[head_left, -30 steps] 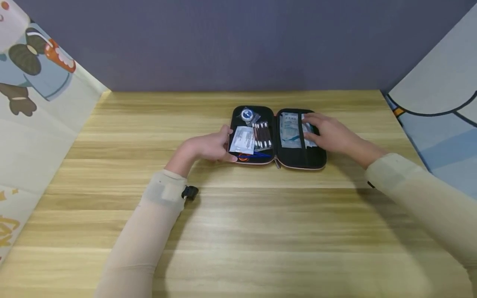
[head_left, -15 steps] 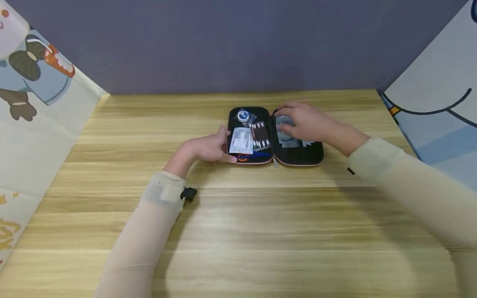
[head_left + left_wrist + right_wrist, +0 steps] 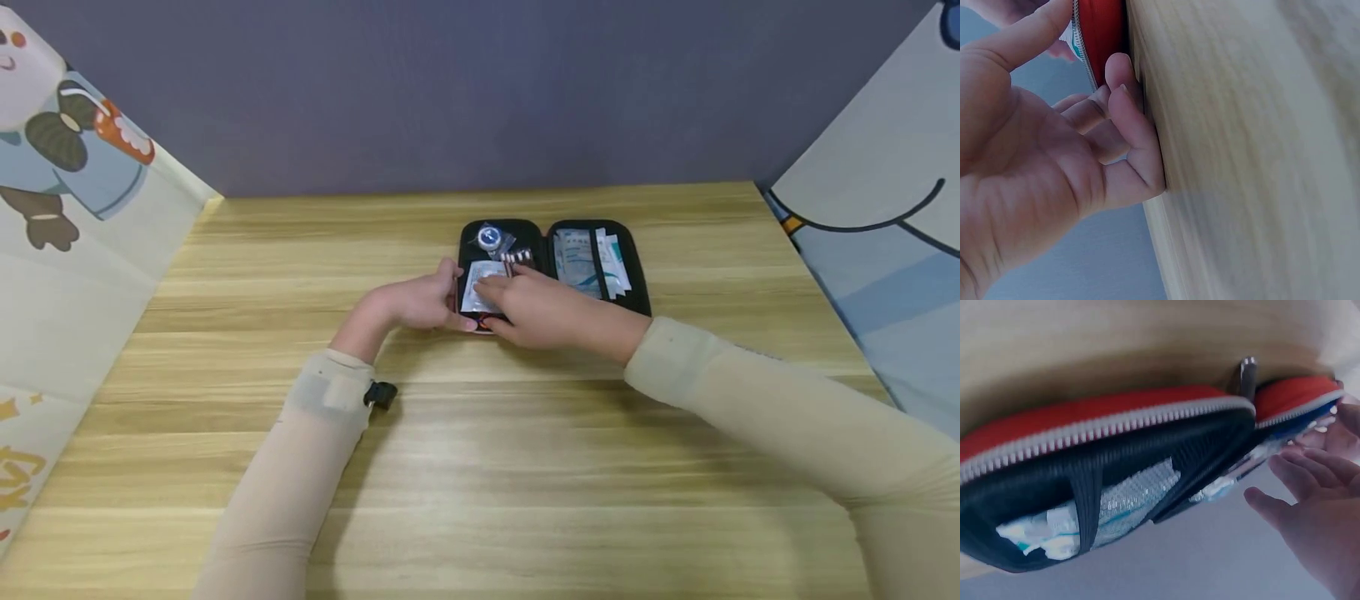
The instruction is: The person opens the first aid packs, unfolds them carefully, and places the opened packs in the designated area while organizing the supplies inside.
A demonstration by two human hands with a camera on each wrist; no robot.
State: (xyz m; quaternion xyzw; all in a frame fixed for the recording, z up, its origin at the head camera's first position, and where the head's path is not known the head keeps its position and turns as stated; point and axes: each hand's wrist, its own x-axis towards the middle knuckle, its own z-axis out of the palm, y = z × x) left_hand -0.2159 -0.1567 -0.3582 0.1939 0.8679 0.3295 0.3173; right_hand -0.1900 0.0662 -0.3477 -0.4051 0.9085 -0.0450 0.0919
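Observation:
A small zip case (image 3: 637, 279) lies unfolded on the table, red outside in the wrist views and black inside. My left hand (image 3: 422, 300) holds its left edge, the thumb at the front corner and the fingers curled against the red side (image 3: 1102, 37). Over the left half, my right hand (image 3: 551, 310) reaches in with loosely extended fingers touching a white sachet (image 3: 484, 269). Above it are cotton swabs (image 3: 519, 257) and a round blue-and-white item (image 3: 490, 238) in clear wrapping. Packets (image 3: 576, 254) sit beneath a black strap (image 3: 601, 262) in the right half.
The wooden table (image 3: 480, 467) extends around the case. A dark blue-grey panel (image 3: 480, 92) stands behind it, with printed cartoon panels (image 3: 97, 175) at the sides. A zipper pull (image 3: 1247, 378) hangs at the case's hinge.
My right hand has moved left from the packets in the right half, across the hinge, onto the sachet in the left half. The left hand has stayed on the case's edge.

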